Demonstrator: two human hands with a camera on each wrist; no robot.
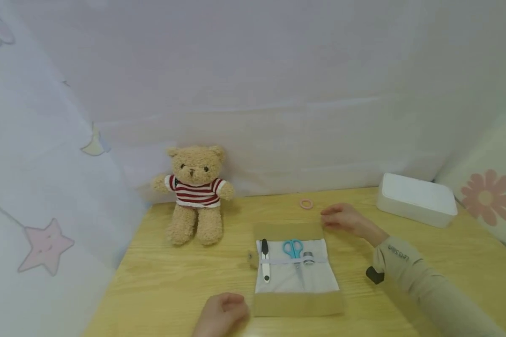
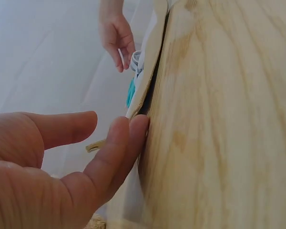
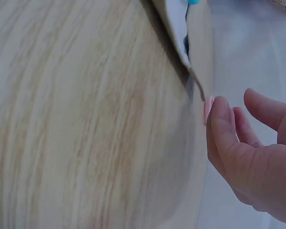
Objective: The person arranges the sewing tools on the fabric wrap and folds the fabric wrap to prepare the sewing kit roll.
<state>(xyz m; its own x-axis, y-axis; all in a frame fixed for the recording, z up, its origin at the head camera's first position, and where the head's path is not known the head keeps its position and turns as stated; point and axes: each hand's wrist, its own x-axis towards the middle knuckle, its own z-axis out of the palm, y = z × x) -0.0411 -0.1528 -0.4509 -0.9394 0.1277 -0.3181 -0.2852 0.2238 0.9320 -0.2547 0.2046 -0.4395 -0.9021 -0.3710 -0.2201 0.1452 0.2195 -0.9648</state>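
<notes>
An unrolled tan cloth pouch [image 1: 297, 304] with a white lining lies flat on the table. Under its strap sit blue-handled scissors [image 1: 293, 249], a small silver cylinder [image 1: 308, 258] and a slim white tool with a black end [image 1: 265, 262]. My left hand [image 1: 222, 313] is by the pouch's near left corner; in the left wrist view its thumb and fingers are apart, holding nothing. Beside the far right corner hovers my right hand [image 1: 347, 220], fingers loosely bent and nothing in them. A pink ring [image 1: 306, 203] lies just beyond the pouch.
A teddy bear [image 1: 197, 196] in a striped shirt sits at the back left of the wooden table [image 1: 173, 285]. Toward the back right stands a white box [image 1: 417, 199]. Pale cloth walls [image 1: 278, 150] enclose the back and sides.
</notes>
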